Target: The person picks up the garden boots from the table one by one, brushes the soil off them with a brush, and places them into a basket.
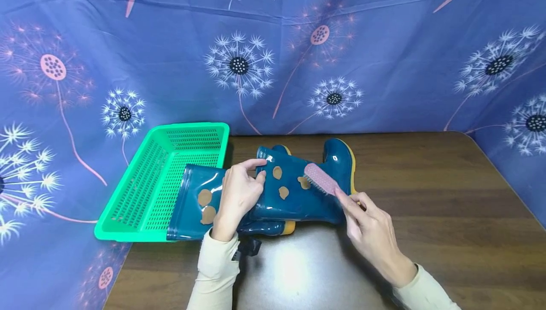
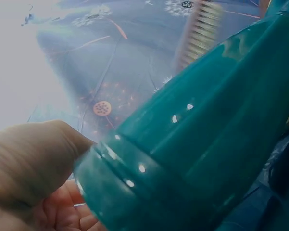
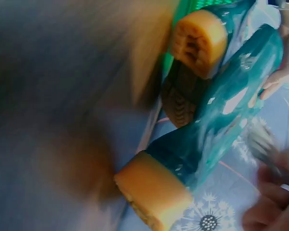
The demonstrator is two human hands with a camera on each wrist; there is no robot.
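A glossy dark-blue rain boot [image 1: 298, 208] with a yellow sole lies on its side, its shaft marked by several brown patches [image 1: 284, 192]. My left hand [image 1: 239, 189] grips the rim of its shaft opening, thumb and fingers on the edge. In my right hand [image 1: 373, 227] is a pink brush [image 1: 321, 178], held by the handle with its bristles down at a brown patch on the shaft. The left wrist view shows the bristles of the brush [image 2: 207, 33] beyond the shaft. A second blue boot [image 1: 192, 222], also with brown patches, lies beneath my left forearm.
A green plastic basket [image 1: 128, 235] stands at the left, with the second boot's shaft overlapping its right side. The wooden table [image 1: 426, 196] runs back to a blue dandelion-print cloth [image 1: 375, 54]. A small black device [image 1: 249, 247] sits at my left wrist.
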